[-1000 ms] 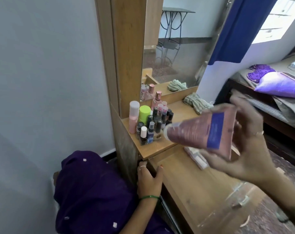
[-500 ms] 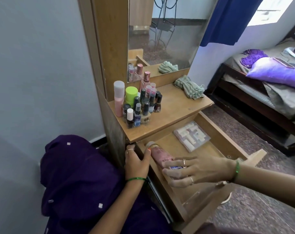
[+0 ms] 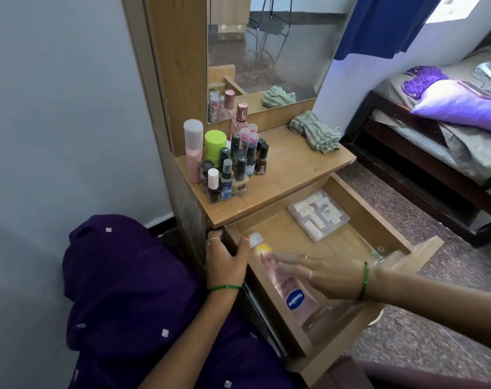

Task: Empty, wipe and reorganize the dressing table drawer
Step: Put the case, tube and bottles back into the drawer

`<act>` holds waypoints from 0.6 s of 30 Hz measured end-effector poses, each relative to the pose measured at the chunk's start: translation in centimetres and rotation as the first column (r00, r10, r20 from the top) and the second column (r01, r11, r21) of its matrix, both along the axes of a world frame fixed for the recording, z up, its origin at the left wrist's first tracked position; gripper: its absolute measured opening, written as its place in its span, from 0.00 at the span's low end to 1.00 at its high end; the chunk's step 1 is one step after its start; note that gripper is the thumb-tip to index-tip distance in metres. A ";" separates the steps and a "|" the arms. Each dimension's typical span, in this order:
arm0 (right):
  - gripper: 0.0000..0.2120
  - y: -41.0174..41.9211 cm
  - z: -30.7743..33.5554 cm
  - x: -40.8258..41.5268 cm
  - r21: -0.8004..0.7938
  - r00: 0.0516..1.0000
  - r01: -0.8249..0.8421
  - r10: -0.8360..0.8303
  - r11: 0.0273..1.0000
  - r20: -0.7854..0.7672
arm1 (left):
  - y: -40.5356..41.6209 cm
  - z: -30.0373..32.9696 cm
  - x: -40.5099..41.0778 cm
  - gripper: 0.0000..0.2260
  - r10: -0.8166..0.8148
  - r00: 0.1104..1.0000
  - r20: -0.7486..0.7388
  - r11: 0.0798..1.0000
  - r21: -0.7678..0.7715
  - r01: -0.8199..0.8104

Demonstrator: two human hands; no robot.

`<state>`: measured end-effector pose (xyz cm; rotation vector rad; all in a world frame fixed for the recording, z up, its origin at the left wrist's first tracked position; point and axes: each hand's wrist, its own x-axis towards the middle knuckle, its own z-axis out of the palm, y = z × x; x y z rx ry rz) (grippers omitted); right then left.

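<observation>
A wooden dressing table drawer [image 3: 351,197] stands pulled open below the dressing table's surface [image 3: 289,175]. A pink Vaseline lotion bottle [image 3: 288,287] with a white cap lies on its side along the drawer's left wall, cap toward the back. The right hand [image 3: 320,272] reaches in from the right and hovers over the bottle's middle, fingers straight and spread, the grip open and holding nothing; motion blur hides whether the fingertips touch the bottle. The left hand [image 3: 224,259] rests on the drawer's near left corner, thumb hooked over the drawer's edge beside the bottle cap, fingers curled around the cabinet's corner. Both wrists wear green bangles.

Further back in the drawer, well apart from the bottle, lies a clear flat case [image 3: 318,214] of small pale tubes.

On the surface above, a cluster of nail polish bottles [image 3: 233,169] stands at the left with a pink bottle [image 3: 193,153] and a lime-green-capped jar [image 3: 215,144]. A striped green cloth [image 3: 316,133] lies crumpled at the right, below the mirror [image 3: 272,51]. A bed [image 3: 435,141] with a purple pillow [image 3: 460,103] stands to the right.
</observation>
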<state>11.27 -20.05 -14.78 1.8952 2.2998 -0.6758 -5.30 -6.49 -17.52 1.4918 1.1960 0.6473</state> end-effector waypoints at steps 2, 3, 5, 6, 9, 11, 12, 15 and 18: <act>0.29 0.2 0.5 -0.7 -0.039 0.990 0.116 -0.118 0.993 -0.078 | 0.0 0.0 0.0 0.23 0.000 1.000 -0.002 1.000 0.005 0.000; 0.31 0.2 0.8 -1.1 -0.057 0.981 0.145 -0.152 0.988 -0.125 | 0.0 0.0 -0.1 0.23 0.000 1.000 -0.003 1.000 0.007 0.000; 0.37 0.2 1.2 -1.5 -0.105 0.976 0.159 -0.172 0.982 -0.132 | 0.0 0.1 -0.1 0.23 0.000 1.000 -0.003 1.000 0.004 0.000; 0.40 0.1 1.3 -1.6 -0.128 0.975 0.166 -0.182 0.978 -0.123 | 0.1 0.1 -0.1 0.23 0.001 1.000 -0.002 1.000 0.002 -0.001; 0.49 0.0 1.1 -1.8 -0.196 0.978 0.166 -0.186 0.967 -0.092 | 0.1 0.1 -0.1 0.22 0.000 1.000 0.006 1.000 0.006 0.000; 0.53 -0.2 0.7 -1.7 -0.229 0.982 0.155 -0.175 0.961 -0.072 | 0.0 0.0 -0.1 0.22 -0.001 1.000 0.006 1.000 0.009 0.001; 0.54 -0.2 0.5 -1.8 -0.234 0.984 0.152 -0.168 0.960 -0.053 | 0.0 0.0 -0.1 0.22 0.000 1.000 0.007 1.000 0.009 0.000; 0.56 -0.1 0.0 -2.0 -0.177 0.990 0.140 -0.141 0.974 0.002 | 0.0 0.0 0.0 0.23 0.002 1.000 0.012 1.000 0.001 -0.002; 0.56 0.4 -0.4 -2.0 -0.136 0.988 0.157 -0.157 0.978 0.012 | 0.1 0.0 0.0 0.22 0.008 1.000 0.011 1.000 0.006 -0.008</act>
